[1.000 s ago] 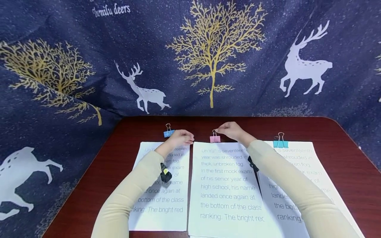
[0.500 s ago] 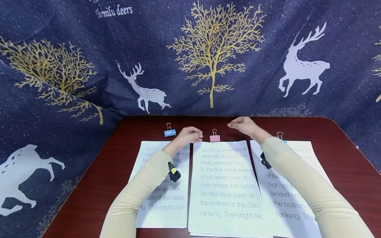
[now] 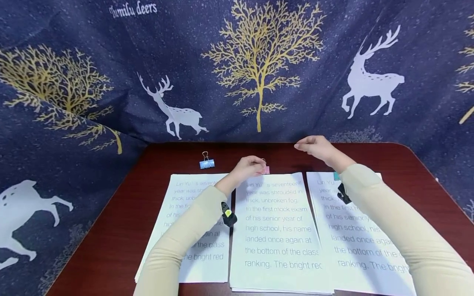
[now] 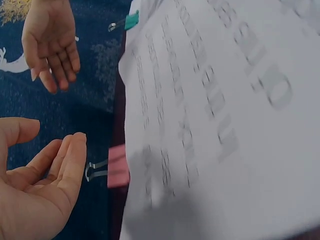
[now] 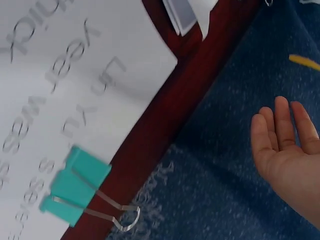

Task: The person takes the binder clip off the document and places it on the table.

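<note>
Right of a blue clip point(image 3: 207, 164), the left hand point(image 3: 245, 169), loose-fingered and holding nothing, sits just beside a plain pink binder clip point(image 4: 118, 169) with silvery wire handles, at the middle paper stack point(image 3: 277, 234)'s far edge, then the right hand point(image 3: 319, 149), fingers released, then a teal clip point(image 5: 77, 182).

Three paper stacks lie side by side on the tabletop point(image 3: 122, 222): the left stack point(image 3: 203, 255), the middle stack point(image 3: 275, 230) and the right stack point(image 3: 355, 230). The left clip point(image 3: 207, 164) sits behind the left stack, apart from it; the middle clip point(image 4: 119, 167) and right clip point(image 5: 77, 182) are on their stacks' far edges. The left hand point(image 3: 247, 168) is just beside the middle clip, the right hand point(image 3: 317, 149) behind the right stack. A cloth point(image 3: 237, 127) hangs behind the tabletop.
</note>
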Tool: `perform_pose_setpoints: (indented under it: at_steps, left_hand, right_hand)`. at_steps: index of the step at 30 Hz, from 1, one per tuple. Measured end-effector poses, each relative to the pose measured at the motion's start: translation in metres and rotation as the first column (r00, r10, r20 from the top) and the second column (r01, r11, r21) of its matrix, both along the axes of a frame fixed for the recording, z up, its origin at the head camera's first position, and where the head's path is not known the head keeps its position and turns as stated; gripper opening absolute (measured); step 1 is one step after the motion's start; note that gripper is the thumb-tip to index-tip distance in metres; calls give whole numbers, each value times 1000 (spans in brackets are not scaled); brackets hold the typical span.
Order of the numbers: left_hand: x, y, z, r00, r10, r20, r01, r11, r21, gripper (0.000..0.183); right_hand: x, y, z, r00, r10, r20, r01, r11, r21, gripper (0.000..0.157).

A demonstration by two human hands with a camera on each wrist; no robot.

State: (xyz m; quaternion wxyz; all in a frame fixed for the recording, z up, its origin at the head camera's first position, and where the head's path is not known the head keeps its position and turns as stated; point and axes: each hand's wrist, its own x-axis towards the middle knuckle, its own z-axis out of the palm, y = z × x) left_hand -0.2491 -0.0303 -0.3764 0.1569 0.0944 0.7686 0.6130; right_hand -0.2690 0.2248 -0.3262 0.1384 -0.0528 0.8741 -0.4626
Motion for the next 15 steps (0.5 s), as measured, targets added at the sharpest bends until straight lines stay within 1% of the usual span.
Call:
perform_pose_setpoints:
  at_steps: [7, 11, 15]
  left_hand:
    - [4, 20, 2, 998, -58, 8, 58, 998, 5, 29]
    - [1, 31, 0, 998, -55, 22, 55, 998, 18, 27]
    - [-2, 44, 0, 999, -46, 19, 45, 998, 38, 25]
  right_hand:
    - [0, 16, 4, 1000, -5, -2, 5, 999, 45, 51]
    - [1, 26, 3, 1000, 14, -1, -14, 997, 70, 54]
    - [-2, 38, 2, 1000, -6, -20, 8, 996, 83, 58]
